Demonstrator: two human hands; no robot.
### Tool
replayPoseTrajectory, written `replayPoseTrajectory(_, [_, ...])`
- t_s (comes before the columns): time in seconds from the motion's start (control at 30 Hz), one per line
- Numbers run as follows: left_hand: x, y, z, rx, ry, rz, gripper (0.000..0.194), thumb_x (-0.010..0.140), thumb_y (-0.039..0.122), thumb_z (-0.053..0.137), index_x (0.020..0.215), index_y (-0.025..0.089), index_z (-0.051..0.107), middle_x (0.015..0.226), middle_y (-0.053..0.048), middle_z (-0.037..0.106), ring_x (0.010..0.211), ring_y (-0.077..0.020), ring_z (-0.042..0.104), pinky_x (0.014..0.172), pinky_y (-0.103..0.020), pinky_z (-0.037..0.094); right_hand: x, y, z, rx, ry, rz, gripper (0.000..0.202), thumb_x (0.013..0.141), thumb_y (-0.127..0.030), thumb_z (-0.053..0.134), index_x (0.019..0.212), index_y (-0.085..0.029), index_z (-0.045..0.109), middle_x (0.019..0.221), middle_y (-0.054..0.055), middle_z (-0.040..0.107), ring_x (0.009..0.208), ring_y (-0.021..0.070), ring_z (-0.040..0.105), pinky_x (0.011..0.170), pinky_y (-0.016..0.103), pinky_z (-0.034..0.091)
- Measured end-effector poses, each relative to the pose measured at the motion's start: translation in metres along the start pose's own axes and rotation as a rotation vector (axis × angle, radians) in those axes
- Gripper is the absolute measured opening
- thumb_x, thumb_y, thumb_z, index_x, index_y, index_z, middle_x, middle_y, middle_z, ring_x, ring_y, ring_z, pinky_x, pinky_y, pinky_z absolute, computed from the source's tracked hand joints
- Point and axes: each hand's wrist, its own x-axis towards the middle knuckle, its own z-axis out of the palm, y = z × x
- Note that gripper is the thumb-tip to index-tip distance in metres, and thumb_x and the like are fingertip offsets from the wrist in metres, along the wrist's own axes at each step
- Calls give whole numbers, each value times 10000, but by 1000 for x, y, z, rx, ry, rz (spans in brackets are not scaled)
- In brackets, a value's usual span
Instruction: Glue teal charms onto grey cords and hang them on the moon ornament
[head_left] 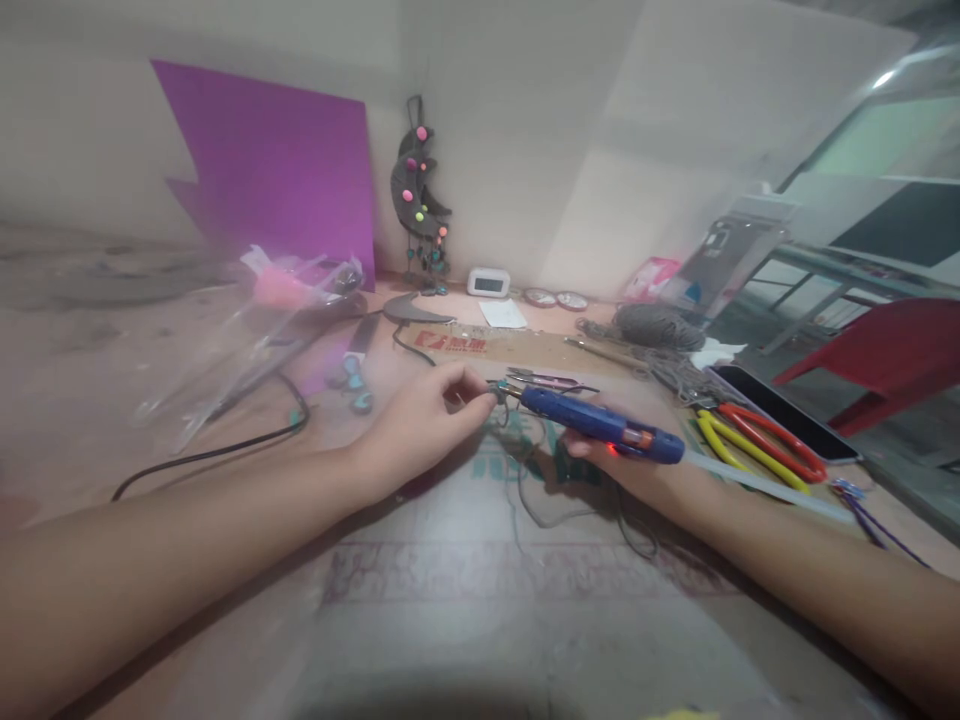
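Note:
My right hand (600,450) is wrapped round a blue glue gun (600,420), whose small red light glows and whose clear glue stick (772,485) sticks out behind. The gun's nozzle points left and meets a tiny greenish piece (498,386) at my left fingertips. Thumb and forefinger of my left hand (435,415) pinch that piece, too small to name. Dark grey yarn strands (529,490) trail from there over the plastic-covered board (420,600). Just behind the nozzle lies a pair of small pink-handled snips (547,379).
Yellow-and-orange-handled pliers (750,445), a phone (780,410) and a grey yarn ball (660,328) lie on the right. Plastic bags (292,290) and a black cord (217,458) are on the left. A decorated grey moon (412,190) hangs on the wall behind a white clock (488,283).

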Motion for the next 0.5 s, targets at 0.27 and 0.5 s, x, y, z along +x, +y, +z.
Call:
replayPoseTrajectory(0.27, [1, -3, 0, 75, -26, 61, 142, 862, 334, 573, 829, 197, 591, 815, 10, 654, 720, -147, 615, 692, -283, 476, 1, -6, -2, -57, 22, -40, 219, 728, -390, 662, 633, -243, 530, 625, 16, 603, 585, 193, 578, 540, 319, 465])
replayPoseTrajectory(0.5, [1, -2, -1, 93, -30, 65, 161, 864, 351, 563, 840, 195, 591, 828, 3, 659, 724, -156, 614, 695, -290, 475, 2, -8, -3, -110, 48, -57, 245, 714, -381, 660, 609, -235, 494, 579, 5, 560, 542, 180, 547, 509, 304, 438])
